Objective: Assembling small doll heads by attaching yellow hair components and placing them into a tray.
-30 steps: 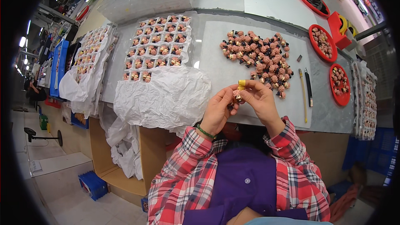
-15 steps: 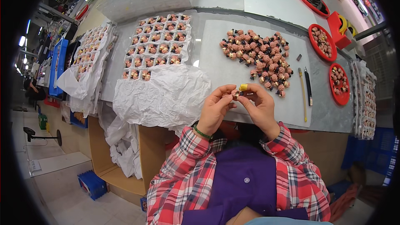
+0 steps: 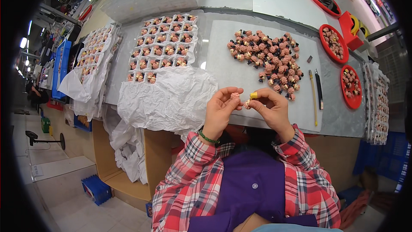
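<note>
My left hand (image 3: 219, 111) pinches a small pink figurine piece (image 3: 234, 96) between thumb and fingers. Close beside it, my right hand (image 3: 274, 107) holds another small pink-and-cream figurine piece (image 3: 246, 104) at the tips of thumb and finger. Yellow tape (image 3: 254, 95) wraps one right fingertip. The two pieces are slightly apart, and their finer detail is too small to make out. Beyond my hands, a pile of pink figurines with dark parts (image 3: 268, 62) lies on a white sheet (image 3: 221, 66).
Left of the pile, a white compartment tray (image 3: 136, 48) holds rows of figurines, with crumpled paper (image 3: 165, 99) over its near part. At right lie a yellow stick (image 3: 313, 99), a craft knife (image 3: 319, 89) and red dishes (image 3: 342, 59). A cardboard box (image 3: 154, 154) stands below the table edge.
My hands have moved slightly apart. The pieces, close together between my fingers before, now show separately, one in each hand.
</note>
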The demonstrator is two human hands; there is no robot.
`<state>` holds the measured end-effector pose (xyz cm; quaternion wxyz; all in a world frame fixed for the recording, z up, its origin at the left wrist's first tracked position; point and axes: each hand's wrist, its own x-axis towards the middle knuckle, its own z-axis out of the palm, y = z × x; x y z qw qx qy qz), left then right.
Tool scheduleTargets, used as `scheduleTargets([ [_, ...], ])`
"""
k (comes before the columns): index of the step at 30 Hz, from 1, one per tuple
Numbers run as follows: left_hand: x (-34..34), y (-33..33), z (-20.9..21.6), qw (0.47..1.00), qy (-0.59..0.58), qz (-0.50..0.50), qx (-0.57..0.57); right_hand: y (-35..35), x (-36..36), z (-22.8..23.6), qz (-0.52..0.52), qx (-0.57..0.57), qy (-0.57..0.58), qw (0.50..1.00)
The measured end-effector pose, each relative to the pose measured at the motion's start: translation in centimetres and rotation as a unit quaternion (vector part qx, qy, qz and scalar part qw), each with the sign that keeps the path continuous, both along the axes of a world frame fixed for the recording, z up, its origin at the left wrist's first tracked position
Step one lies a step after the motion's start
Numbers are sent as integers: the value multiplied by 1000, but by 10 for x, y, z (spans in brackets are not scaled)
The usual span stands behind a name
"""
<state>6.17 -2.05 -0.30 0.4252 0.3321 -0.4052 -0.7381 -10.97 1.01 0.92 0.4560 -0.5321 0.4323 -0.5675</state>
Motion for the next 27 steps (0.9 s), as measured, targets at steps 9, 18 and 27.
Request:
scheduleTargets([
  [9, -3, 14, 7, 996, 35, -53, -66, 0, 12, 0, 21, 29, -29, 999],
  [18, 82, -44, 59, 826, -358, 274, -337, 0, 10, 1, 14, 86, -41, 995],
  [27, 125, -88, -9, 626, -646, 211, -382, 2, 5, 3, -9, 119, -45, 992],
])
